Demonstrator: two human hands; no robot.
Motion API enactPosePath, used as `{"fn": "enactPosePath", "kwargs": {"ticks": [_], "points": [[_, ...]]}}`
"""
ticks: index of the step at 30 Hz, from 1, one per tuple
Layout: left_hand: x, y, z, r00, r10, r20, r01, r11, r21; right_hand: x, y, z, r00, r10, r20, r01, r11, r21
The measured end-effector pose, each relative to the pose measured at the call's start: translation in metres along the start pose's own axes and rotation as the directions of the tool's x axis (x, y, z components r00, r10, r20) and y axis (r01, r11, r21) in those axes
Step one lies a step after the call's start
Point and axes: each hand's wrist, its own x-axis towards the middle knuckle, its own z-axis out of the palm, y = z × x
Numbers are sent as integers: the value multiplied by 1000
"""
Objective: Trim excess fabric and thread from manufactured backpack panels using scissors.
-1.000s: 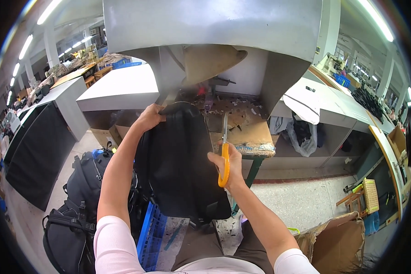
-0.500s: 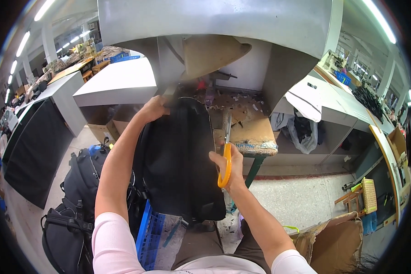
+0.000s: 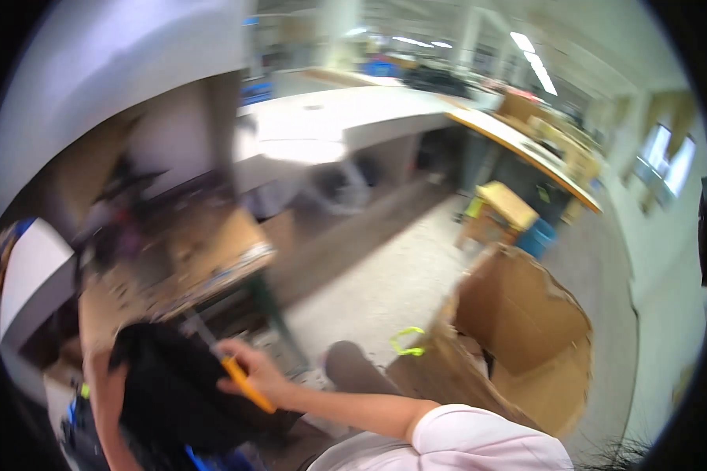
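A pair of scissors with orange handles [image 3: 247,386] is in my right hand [image 3: 265,378], fingers closed round the handles. Its metal blades point up and left, towards the edge of the worktable. Just left of them hangs a black fabric piece, apparently a backpack [image 3: 165,392], in front of my body and below the table edge. My left arm and hand [image 3: 104,369] show along the bag's left side, smeared by motion. The left fingers cannot be made out, so whether they grip the bag is unclear.
The littered worktable [image 3: 247,239] stands beyond the bag, under a pale machine housing [image 3: 133,55]. At the right is a large open cardboard box [image 3: 518,314] with a yellow-green strap [image 3: 407,343] by it. Farther off are a wooden stool [image 3: 507,206], a blue bucket [image 3: 536,238] and a white counter [image 3: 353,110].
My view has swung right, bringing the cardboard box and right wall in. The bag, seen long and upright earlier, now appears lower left and bunched. The scissors stay in my right hand.
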Motion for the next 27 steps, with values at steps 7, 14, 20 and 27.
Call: {"fn": "enactPosePath", "kwargs": {"ticks": [7,14,20,27], "points": [[-62,4,-17,846,530,-50,-483,726,-489,-61,-19,-42,963,97,250,-131,983,125],[-57,-5,-2,873,485,-47,-450,764,-462,-78,-17,-44,963,69,259,-129,966,222],[-47,1,34,895,443,-52,-417,791,-448,-84,-21,-53,983,55,173,-108,944,311],[-14,30,100,893,448,-31,-407,777,-480,-96,-14,-30,995,-51,87,18,939,343]]}}
